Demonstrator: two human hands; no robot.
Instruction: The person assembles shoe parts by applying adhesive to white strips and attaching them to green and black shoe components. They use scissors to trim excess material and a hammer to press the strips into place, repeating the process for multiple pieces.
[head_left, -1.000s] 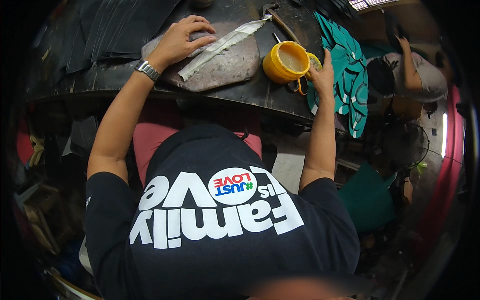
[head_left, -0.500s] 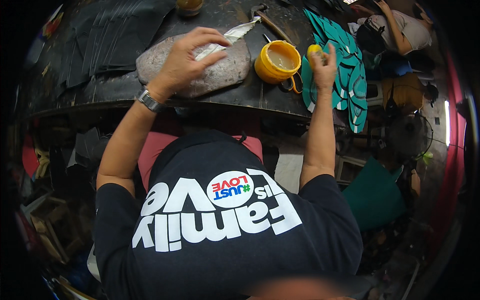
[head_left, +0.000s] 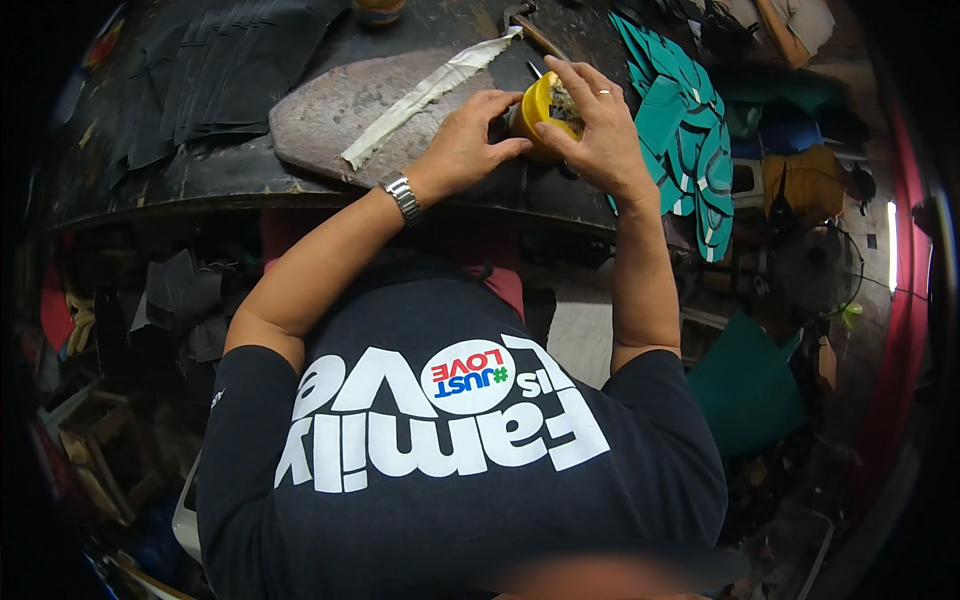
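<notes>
Both hands meet on a small yellow tub (head_left: 535,108), tilted toward me above the dark workbench (head_left: 300,175). My left hand (head_left: 470,140), with a metal watch at the wrist, grips the tub's left side. My right hand (head_left: 595,125), wearing a ring, covers its right side and rim, fingers at the opening. Something dull and lumpy shows inside the tub. Just left of the hands lies a flat grey stone slab (head_left: 330,120) with a long pale strip (head_left: 425,95) across it.
Black cut sheets (head_left: 215,80) are stacked at the bench's left. Teal cut pieces (head_left: 690,140) pile at the right, with a hammer (head_left: 525,22) at the back. A teal sheet (head_left: 745,385) and clutter fill the floor at right; dark scraps sit under the bench at left.
My left hand left the stone slab and moved right onto the yellow tub. My right hand took the tub too; it is lifted and tilted toward me.
</notes>
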